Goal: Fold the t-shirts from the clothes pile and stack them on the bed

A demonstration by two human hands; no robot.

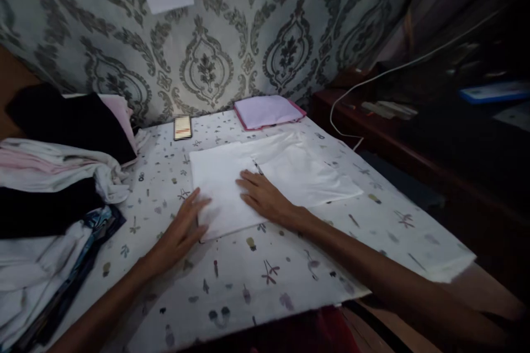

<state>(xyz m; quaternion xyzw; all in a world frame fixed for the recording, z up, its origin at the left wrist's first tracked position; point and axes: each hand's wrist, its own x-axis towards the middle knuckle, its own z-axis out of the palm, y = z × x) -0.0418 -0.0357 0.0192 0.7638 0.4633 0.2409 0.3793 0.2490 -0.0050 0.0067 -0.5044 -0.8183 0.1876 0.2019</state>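
Note:
A white garment [223,176] lies spread on the patterned cloth, its left part folded into a flat rectangle. The right part [306,171] spreads out with wrinkles and a slanted lower edge. My left hand [186,223] is at the garment's left edge, fingers spread and slightly blurred. Flat on the middle of the garment rests my right hand [265,196], its fingers stretched to the left. Neither hand grasps anything that I can see.
Piled clothes [70,171] in black, white and pink fill the left side. A phone [183,127] and a folded lilac cloth [269,111] lie at the back of the printed sheet [232,292]. A white cable [397,69] hangs over the dark furniture [351,116] on the right.

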